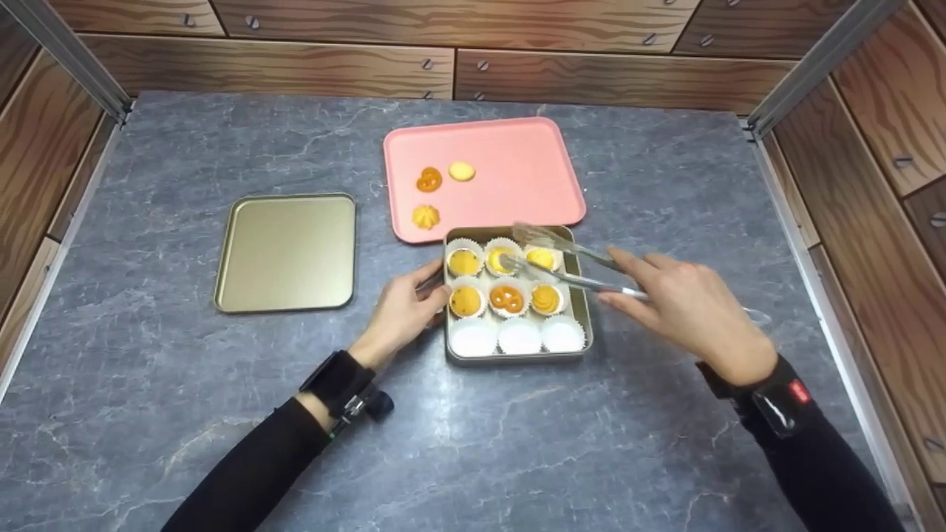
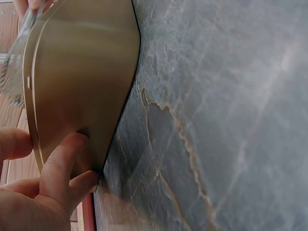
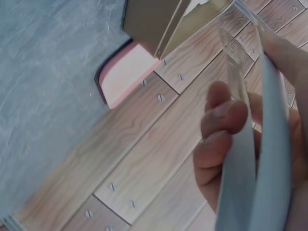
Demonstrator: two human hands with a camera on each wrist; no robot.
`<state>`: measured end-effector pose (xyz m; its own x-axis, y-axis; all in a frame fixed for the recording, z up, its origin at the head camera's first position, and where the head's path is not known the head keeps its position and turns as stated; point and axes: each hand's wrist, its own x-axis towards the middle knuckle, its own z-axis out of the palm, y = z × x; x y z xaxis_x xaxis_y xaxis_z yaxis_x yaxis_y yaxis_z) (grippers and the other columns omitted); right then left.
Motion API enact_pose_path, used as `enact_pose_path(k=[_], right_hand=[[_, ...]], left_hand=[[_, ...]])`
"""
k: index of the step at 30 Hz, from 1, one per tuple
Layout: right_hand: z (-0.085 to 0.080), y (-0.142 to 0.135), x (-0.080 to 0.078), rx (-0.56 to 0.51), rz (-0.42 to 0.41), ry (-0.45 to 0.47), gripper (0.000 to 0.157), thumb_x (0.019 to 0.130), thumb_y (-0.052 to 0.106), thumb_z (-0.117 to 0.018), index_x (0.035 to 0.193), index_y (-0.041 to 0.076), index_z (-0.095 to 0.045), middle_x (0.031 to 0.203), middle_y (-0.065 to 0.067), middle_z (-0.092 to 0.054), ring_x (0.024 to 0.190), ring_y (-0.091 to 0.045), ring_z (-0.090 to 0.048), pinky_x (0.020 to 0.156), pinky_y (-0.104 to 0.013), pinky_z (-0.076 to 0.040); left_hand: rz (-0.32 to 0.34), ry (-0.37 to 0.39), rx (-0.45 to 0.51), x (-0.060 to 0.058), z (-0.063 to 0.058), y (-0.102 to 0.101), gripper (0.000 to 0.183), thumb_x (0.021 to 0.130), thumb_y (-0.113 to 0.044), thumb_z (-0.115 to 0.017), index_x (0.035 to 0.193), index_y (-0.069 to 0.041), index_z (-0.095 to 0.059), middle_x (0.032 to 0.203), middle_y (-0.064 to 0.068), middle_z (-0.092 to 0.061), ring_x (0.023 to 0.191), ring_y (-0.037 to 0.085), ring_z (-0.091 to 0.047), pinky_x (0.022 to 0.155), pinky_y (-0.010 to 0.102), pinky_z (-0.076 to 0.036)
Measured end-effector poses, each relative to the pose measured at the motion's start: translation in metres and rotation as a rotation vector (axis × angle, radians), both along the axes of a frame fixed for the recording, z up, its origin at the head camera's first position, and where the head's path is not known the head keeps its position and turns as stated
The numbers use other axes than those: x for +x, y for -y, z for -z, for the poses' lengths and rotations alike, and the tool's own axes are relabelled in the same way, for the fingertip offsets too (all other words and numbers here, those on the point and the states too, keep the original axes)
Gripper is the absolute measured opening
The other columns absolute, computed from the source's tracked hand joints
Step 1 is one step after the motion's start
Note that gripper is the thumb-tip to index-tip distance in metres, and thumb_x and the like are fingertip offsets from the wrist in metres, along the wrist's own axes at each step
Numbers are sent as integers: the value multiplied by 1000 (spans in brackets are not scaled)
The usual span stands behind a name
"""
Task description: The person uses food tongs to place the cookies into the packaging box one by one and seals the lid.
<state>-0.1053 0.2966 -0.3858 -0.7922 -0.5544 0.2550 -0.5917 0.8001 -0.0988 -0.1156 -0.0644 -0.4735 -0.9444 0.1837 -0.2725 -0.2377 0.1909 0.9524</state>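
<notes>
A rectangular metal tin (image 1: pixel 519 357) holds rows of white paper cups. Cookies sit in the back and middle rows, among them a pretzel-shaped cookie (image 1: pixel 506 298) and a swirled cookie (image 1: pixel 546 299); the front cups (image 1: pixel 520 338) show bare white. My left hand (image 1: pixel 399 310) rests against the tin's left side, fingertips pressing its outer wall and thumb at the rim. In my right hand (image 1: pixel 684 307) I grip metal tongs (image 1: pixel 591 283), their arms spread. One tip overlaps the yellow cookie (image 1: pixel 499 260) in the back middle cup; the other is near the back rim, blurred.
Behind the tin lies a pink tray (image 1: pixel 510 166) with a pretzel cookie (image 1: pixel 429 179), a pale oval cookie (image 1: pixel 462 171) and a flower-shaped cookie (image 1: pixel 426 216). The tin's lid (image 1: pixel 287 253) lies to the left. Wood-patterned walls (image 1: pixel 295 70) bound the grey table (image 1: pixel 473 458).
</notes>
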Motion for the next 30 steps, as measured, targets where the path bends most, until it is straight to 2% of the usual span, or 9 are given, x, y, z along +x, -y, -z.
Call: enact_pose_path(k=[7, 10, 14, 18, 25, 30], right_hand=[[10, 18, -27, -78, 45, 23, 66, 94, 42, -76, 146, 7, -58, 75, -2, -56, 58, -16, -48, 49, -33, -45], [13, 28, -38, -104, 64, 55, 67, 95, 43, -75, 146, 4, -56, 80, -6, -63, 61, -19, -54, 51, -36, -49], [14, 42, -50, -131, 82, 60, 65, 94, 47, -74, 133, -3, -59, 81, -12, -67, 60, -25, -59, 49, -41, -52], [13, 55, -62, -150, 59, 37, 58, 94, 47, -75, 121, -2, -60, 78, -10, -65, 56, -24, -56, 47, -38, -48], [2, 79, -81, -72, 91, 164, 49, 96, 42, -72, 121, 0, -62, 79, -6, -61, 59, -21, -52, 48, -34, -44], [0, 91, -94, -30, 65, 219, 42, 93, 36, -70, 115, 0, -64, 78, -4, -59, 57, -19, -51, 46, -33, -46]], left_hand=[[-3, 29, 29, -1, 0, -1, 63, 101, -13, -65, 158, -10, -40, 157, 13, -48, 93, 20, -71, 75, 37, -63], [-2, 28, 20, -1, 0, -1, 63, 101, -13, -65, 158, -11, -40, 155, 13, -51, 85, 20, -70, 70, 35, -62], [3, 16, 8, -1, 1, 0, 62, 101, -14, -65, 158, -12, -40, 151, 13, -55, 74, 21, -64, 64, 30, -59], [1, -9, 17, -1, 3, 0, 61, 101, -13, -65, 158, -10, -41, 149, 13, -57, 72, 21, -63, 60, 27, -57], [-3, -5, 29, 0, 3, -1, 62, 101, -13, -65, 158, -9, -41, 151, 12, -55, 66, 18, -58, 57, 25, -55], [-3, -7, 21, 0, 3, 0, 62, 101, -14, -65, 158, -10, -41, 152, 13, -54, 72, 22, -63, 62, 29, -58]])
